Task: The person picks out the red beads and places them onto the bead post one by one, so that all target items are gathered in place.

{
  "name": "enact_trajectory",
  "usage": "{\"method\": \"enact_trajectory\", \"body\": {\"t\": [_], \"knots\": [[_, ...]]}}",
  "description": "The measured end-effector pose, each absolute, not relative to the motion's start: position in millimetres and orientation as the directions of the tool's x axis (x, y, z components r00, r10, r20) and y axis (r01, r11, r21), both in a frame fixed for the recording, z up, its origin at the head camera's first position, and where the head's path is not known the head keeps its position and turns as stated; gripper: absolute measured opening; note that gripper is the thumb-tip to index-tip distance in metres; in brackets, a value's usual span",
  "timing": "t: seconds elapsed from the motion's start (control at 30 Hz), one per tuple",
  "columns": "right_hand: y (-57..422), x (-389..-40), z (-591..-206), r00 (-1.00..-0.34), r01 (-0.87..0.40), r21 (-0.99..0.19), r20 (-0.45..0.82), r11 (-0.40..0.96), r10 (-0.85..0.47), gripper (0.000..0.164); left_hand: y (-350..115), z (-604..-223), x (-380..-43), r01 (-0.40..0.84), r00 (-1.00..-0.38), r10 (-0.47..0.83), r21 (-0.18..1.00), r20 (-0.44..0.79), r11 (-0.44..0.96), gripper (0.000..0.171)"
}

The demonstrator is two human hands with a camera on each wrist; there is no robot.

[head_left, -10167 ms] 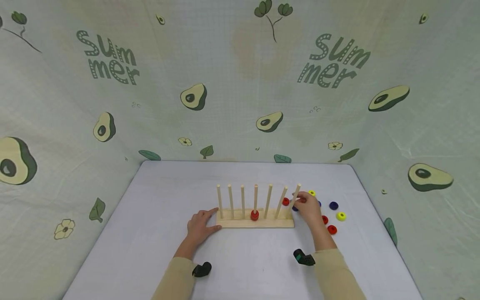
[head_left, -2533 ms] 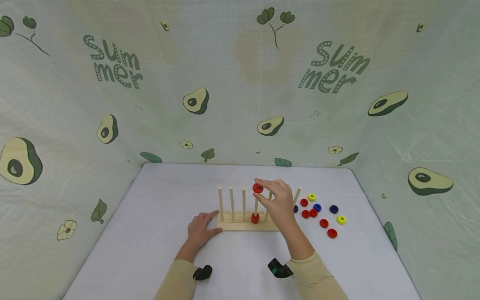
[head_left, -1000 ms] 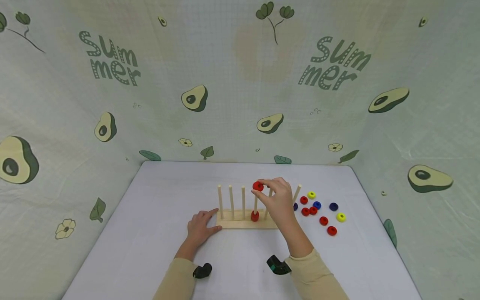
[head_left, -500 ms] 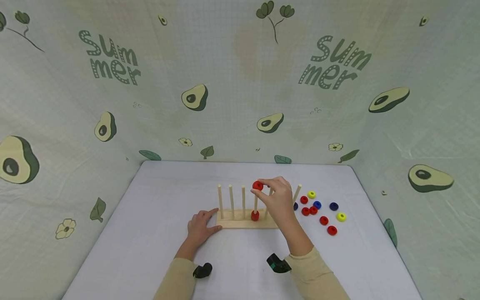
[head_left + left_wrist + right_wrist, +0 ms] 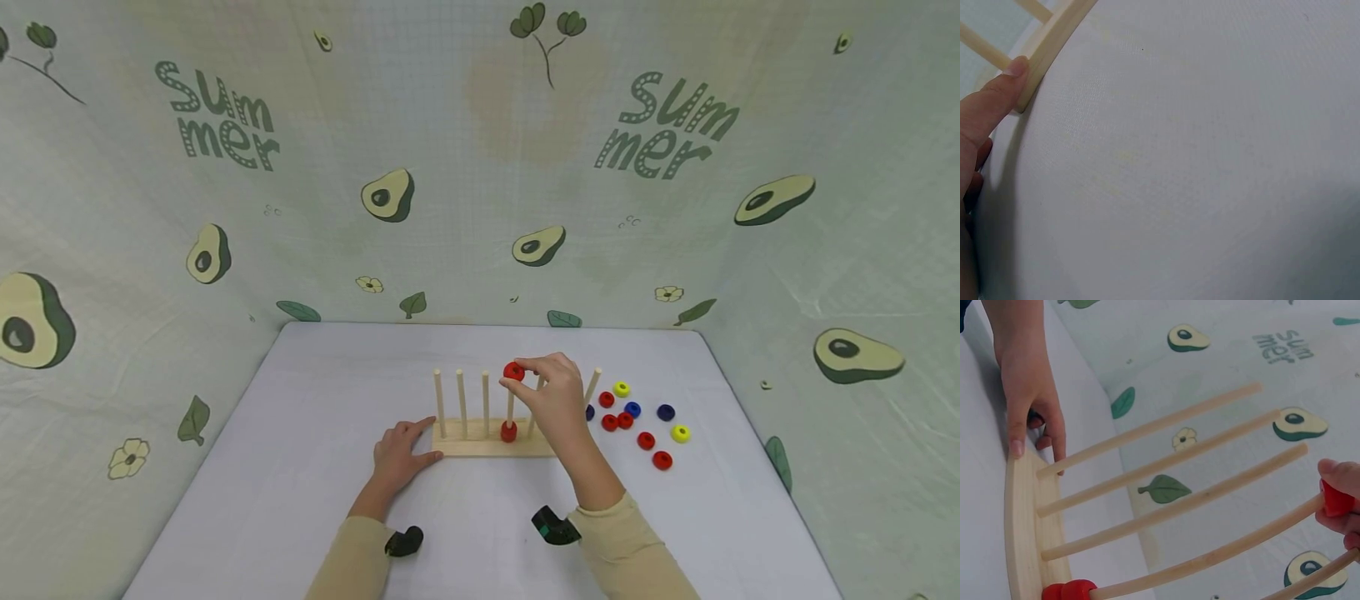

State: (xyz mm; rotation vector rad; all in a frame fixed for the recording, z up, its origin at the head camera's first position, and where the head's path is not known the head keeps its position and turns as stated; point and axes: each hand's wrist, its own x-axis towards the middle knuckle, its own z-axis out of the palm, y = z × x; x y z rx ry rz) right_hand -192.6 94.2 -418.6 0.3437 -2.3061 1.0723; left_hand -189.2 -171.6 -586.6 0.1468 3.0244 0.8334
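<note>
The wooden peg rack (image 5: 468, 448) stands mid-table with a row of upright pegs. My left hand (image 5: 397, 456) holds its left end, thumb at the front corner and index finger at the back. Between the thumb and index finger of my right hand (image 5: 557, 400) is a red bead (image 5: 513, 372). That bead is at the tip of the fourth peg from the left; in the right wrist view it meets the peg tip. Two red beads (image 5: 1069, 590) are at the bottom of this same peg. My right hand hides parts of the pegs to its right.
Loose beads lie on the table to the right of the rack: several red ones (image 5: 646, 440), yellow ones (image 5: 680, 433), a blue one (image 5: 633, 409) and dark blue ones (image 5: 665, 412). A patterned cloth (image 5: 450, 125) surrounds the table (image 5: 480, 533).
From the loose beads at the right, my right hand has come over to the fourth peg with a red bead. The bead has turned flatter over the peg's tip. My left hand has stayed put.
</note>
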Motion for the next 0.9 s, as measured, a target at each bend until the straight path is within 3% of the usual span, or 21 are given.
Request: {"method": "enact_trajectory", "body": {"t": [0.9], "knots": [[91.7, -195.6, -417.7, -0.792, -0.442, -0.580, 0.611, 0.684, 0.006, 0.032, -170.7, -585.8, -189.2, 0.079, -0.996, 0.088, 0.525, 0.008, 0.847, 0.066]]}}
